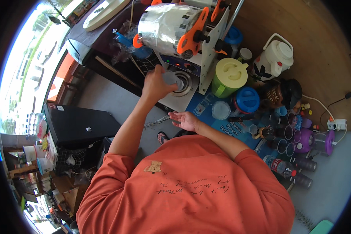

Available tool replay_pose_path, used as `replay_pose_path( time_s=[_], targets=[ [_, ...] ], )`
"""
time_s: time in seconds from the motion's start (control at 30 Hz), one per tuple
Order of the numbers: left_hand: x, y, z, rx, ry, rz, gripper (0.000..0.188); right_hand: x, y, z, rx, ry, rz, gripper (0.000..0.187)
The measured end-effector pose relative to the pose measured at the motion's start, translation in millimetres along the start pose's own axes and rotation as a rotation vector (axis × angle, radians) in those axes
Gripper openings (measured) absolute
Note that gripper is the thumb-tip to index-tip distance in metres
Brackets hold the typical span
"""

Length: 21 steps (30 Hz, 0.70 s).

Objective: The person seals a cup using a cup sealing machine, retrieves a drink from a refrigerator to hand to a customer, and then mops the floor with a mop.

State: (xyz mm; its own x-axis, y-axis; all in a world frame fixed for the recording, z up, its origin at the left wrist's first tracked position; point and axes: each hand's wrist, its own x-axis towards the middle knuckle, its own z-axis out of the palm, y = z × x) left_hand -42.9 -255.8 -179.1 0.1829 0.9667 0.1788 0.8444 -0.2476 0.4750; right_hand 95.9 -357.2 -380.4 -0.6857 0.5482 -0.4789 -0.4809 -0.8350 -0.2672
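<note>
A clear plastic cup [169, 77] is tilted in my left hand [155, 86], whose fingers are wrapped round its side. The cup is held at the round metal ring [184, 86] of a cup sealing machine [179, 100]; whether it touches the ring I cannot tell. A roll of clear film [162, 29] sits on top of the machine between orange holders. My right hand [186, 121] is open and holds nothing, its fingers loosely spread in front of the machine. Near it on the blue mat stand a clear lidded cup [220, 110] and a clear packet [202, 106].
Right of the machine stand a green pitcher [227, 80], a blue-lidded jar [247, 100] and a white thermos jug [275, 58]. Several cups and bottles crowd the right side, with a lying bottle [279, 165] among them. A black cabinet [80, 123] is at the left.
</note>
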Motion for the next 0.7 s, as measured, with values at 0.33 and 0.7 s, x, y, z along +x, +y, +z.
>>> replay_pose_path(
  time_s=[0.33, 0.7],
  targets=[
    [-54, -26, -117, -0.045, 0.035, -0.142, 0.053, -40, -53, 27, -0.286, 0.322, -0.45, 0.033],
    [-183, -180, -142, 0.114, -0.169, -0.383, 0.06, -116, -43, -17, -2.119, 1.312, -0.281, 0.09]
  ],
)
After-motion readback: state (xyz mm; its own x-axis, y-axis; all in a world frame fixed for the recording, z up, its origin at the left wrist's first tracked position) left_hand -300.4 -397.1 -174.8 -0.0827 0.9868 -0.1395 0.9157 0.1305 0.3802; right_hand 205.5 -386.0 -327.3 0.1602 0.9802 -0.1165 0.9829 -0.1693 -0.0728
